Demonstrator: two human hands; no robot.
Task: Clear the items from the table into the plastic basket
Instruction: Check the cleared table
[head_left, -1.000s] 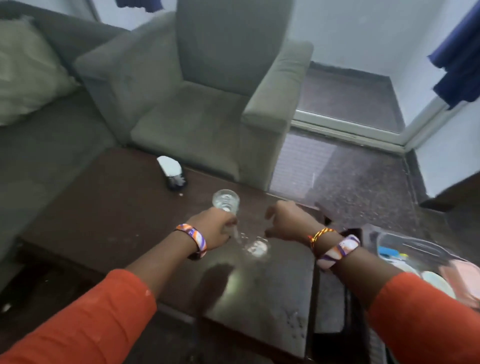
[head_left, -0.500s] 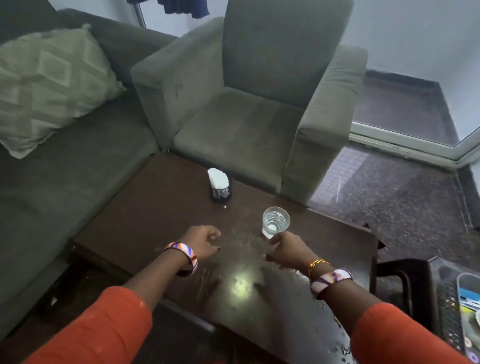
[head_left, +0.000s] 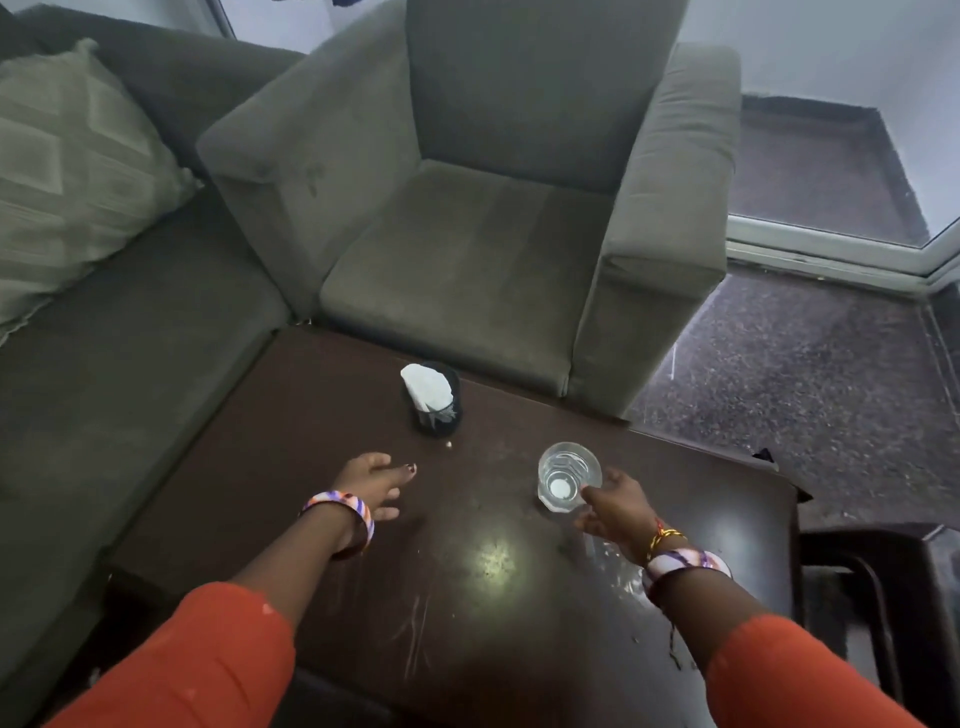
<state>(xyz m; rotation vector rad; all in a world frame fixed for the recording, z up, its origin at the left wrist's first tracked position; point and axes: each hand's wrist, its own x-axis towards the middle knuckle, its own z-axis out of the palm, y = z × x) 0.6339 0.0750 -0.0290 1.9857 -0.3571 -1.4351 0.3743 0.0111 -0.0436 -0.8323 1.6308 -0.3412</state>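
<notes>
A clear drinking glass (head_left: 566, 475) stands upright on the dark wooden table (head_left: 291, 431), right of centre. My right hand (head_left: 615, 509) is at its near right side, thumb at the rim and fingers curled round the lower wall. A black holder (head_left: 436, 415) with a white tissue (head_left: 427, 392) in it stands near the table's far edge. My left hand (head_left: 371, 486) hovers in front of the holder, fingers stretched toward it and apart from it, holding nothing. The plastic basket is out of view.
A grey armchair (head_left: 467, 260) stands right behind the table and a grey sofa (head_left: 104, 364) with a cushion (head_left: 67, 171) runs along its left. A dark stool (head_left: 862, 566) sits off the table's right end. A small crumb (head_left: 449, 444) lies near the holder.
My left hand let go of the glass, opened, and reached toward the tissue holder. My right hand closed in on the standing glass. The view swung left, so the basket dropped out of sight.
</notes>
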